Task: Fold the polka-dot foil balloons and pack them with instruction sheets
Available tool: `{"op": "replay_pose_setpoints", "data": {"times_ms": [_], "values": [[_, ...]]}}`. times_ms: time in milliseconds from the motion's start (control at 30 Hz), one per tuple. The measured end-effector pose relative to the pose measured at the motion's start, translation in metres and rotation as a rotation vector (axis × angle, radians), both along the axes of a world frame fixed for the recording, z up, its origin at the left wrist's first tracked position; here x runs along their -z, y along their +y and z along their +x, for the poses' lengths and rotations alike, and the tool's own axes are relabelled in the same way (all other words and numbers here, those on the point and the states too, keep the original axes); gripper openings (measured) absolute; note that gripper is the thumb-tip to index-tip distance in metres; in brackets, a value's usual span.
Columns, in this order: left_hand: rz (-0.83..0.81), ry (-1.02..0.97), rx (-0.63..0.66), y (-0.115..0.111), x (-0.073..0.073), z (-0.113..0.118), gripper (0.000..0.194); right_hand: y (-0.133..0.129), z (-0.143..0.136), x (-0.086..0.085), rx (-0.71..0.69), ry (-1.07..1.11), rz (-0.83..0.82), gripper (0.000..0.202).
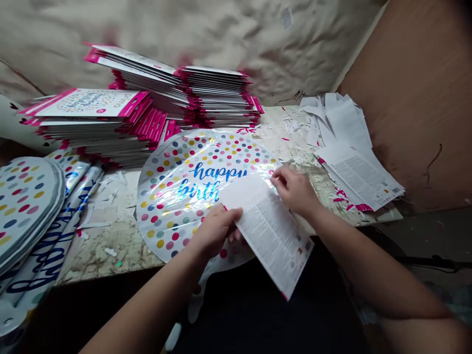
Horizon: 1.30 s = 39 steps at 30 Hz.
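Note:
A flat foil balloon (162, 211) with coloured dots and blue "happy birth..." lettering lies on the table, its tail hanging over the front edge. Above its lower right part is a white printed packet (273, 231), tilted, text side up, covering the rest of the lettering. My left hand (221, 223) grips the packet's left edge, thumb on top and fingers underneath. At the packet's upper right corner, my right hand (293, 189) has its fingers curled and pinched together. Whatever sits between those fingertips is too small to make out.
Stacks of pink-edged packets (99, 105) stand at the back left and back middle (221, 93). More dotted foil balloons (29, 206) are piled at left. Printed packets (365, 177) and white sheets (342, 118) lie at right. Paper scraps (291, 123) litter the worn table (136, 255).

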<state>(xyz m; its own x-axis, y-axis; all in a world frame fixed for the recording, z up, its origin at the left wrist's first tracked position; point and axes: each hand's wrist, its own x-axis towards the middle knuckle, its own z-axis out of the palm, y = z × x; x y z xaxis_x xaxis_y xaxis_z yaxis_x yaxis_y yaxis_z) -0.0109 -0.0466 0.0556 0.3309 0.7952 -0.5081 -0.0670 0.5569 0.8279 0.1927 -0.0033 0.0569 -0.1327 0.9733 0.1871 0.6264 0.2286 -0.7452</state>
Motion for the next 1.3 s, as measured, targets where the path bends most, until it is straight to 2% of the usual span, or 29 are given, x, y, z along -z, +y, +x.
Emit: {"op": "replay_pose_setpoints", "data": {"times_ms": [100, 167, 367, 467, 567, 667, 800, 933, 1033, 1200, 1300], "values": [[-0.05, 0.031, 0.007, -0.012, 0.007, 0.006, 0.027, -0.024, -0.015, 0.006, -0.275, -0.178, 0.194, 0.015], [-0.045, 0.042, 0.007, -0.017, 0.005, 0.009, 0.031, -0.037, -0.022, 0.007, -0.343, -0.209, 0.239, 0.016], [0.008, 0.055, 0.042, -0.022, 0.008, 0.013, 0.036, -0.042, -0.027, 0.012, -0.306, -0.282, 0.268, 0.017], [-0.009, 0.012, 0.031, -0.021, 0.013, 0.013, 0.032, -0.039, -0.023, 0.013, -0.262, -0.174, 0.194, 0.017], [-0.013, 0.01, 0.041, -0.02, 0.015, 0.011, 0.034, -0.04, -0.018, 0.009, -0.318, -0.12, 0.123, 0.014], [0.006, 0.04, 0.077, -0.02, 0.011, 0.011, 0.036, -0.043, -0.018, 0.004, -0.381, -0.275, 0.173, 0.015], [0.022, 0.051, 0.088, -0.021, 0.007, 0.012, 0.036, -0.047, -0.023, 0.004, -0.373, -0.411, 0.261, 0.018], [0.009, -0.01, 0.077, -0.02, 0.01, 0.011, 0.032, -0.042, -0.022, 0.008, -0.294, -0.256, 0.197, 0.017], [0.0, -0.036, 0.056, -0.019, 0.013, 0.01, 0.027, -0.041, -0.018, 0.008, -0.329, -0.134, 0.153, 0.013], [0.001, -0.023, 0.044, -0.02, 0.01, 0.013, 0.031, -0.053, -0.027, 0.009, -0.341, -0.417, 0.37, 0.02], [-0.002, -0.031, 0.021, -0.02, 0.009, 0.017, 0.033, -0.054, -0.038, 0.012, -0.279, -0.505, 0.39, 0.021]]}}
